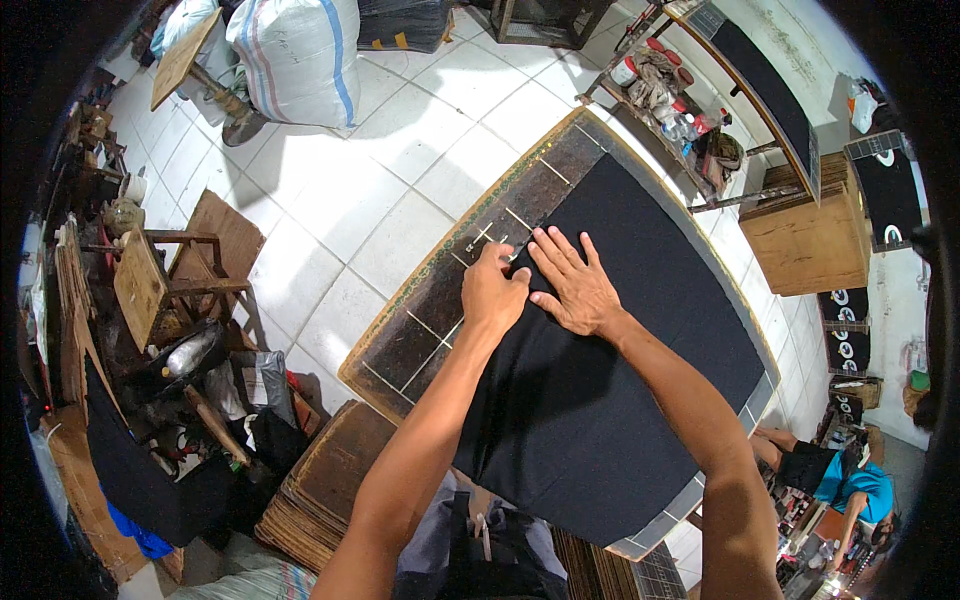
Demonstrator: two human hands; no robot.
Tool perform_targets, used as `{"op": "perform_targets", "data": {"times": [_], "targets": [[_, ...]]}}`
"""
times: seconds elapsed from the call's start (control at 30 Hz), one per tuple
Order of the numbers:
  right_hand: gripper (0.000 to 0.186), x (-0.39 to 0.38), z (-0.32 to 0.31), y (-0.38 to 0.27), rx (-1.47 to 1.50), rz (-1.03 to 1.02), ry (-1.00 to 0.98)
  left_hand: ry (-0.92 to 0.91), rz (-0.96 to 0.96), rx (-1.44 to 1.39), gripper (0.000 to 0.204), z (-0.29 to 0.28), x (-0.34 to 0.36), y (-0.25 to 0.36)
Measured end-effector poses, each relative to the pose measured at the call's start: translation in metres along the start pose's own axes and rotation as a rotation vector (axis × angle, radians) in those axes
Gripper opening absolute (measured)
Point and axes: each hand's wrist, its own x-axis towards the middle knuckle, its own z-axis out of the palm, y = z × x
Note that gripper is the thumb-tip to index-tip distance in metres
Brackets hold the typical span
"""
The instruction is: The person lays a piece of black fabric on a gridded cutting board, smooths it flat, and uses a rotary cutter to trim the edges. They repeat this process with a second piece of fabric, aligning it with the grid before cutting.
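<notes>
A sheet of black fabric (620,360) lies spread over a dark work board (420,340) marked with pale lines. My left hand (493,290) is at the fabric's left edge, its fingers pinched on something small there; I cannot tell what it is. My right hand (572,283) lies flat, fingers spread, pressing the fabric down right beside the left hand. The two hands almost touch. Both forearms come up from the lower edge.
A big white sack (300,60) stands on the tiled floor at the far left. Wooden stools (180,275) and clutter line the left side. A stack of brown boards (330,490) lies below the work board. A shelf rack (690,110) and a seated person (840,480) are on the right.
</notes>
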Motion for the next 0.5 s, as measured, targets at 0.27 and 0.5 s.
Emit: {"op": "perform_targets", "data": {"times": [0.27,0.5], "targets": [[0.073,-0.003,-0.012,-0.010,-0.115,-0.024,0.013,-0.052,-0.071,0.021,0.039,-0.002,0.000,0.003],[0.080,-0.056,0.029,-0.035,0.012,-0.055,0.168,-0.406,-0.032,0.049,0.065,-0.068,-0.063,-0.030]]}}
